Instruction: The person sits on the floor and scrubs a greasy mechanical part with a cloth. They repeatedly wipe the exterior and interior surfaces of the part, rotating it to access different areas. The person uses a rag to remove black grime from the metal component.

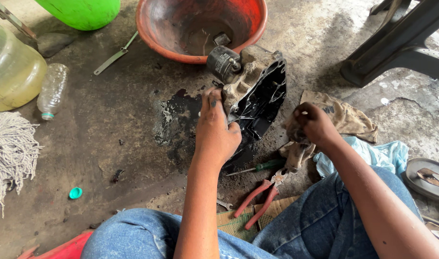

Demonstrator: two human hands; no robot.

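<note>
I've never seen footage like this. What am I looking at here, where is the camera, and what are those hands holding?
There is one picture, taken by a camera worn on a person's head, looking down at their own arms and jeans-clad knees as they sit on a stained concrete floor.

The left hand grips a grimy, oil-blackened metal engine housing that stands tilted on the floor. The right hand clutches a dirty rag beside it.

Around them lie red-handled pliers, a green-handled screwdriver, an orange basin, a clear plastic bottle, a mop head and a small teal cap.
</note>
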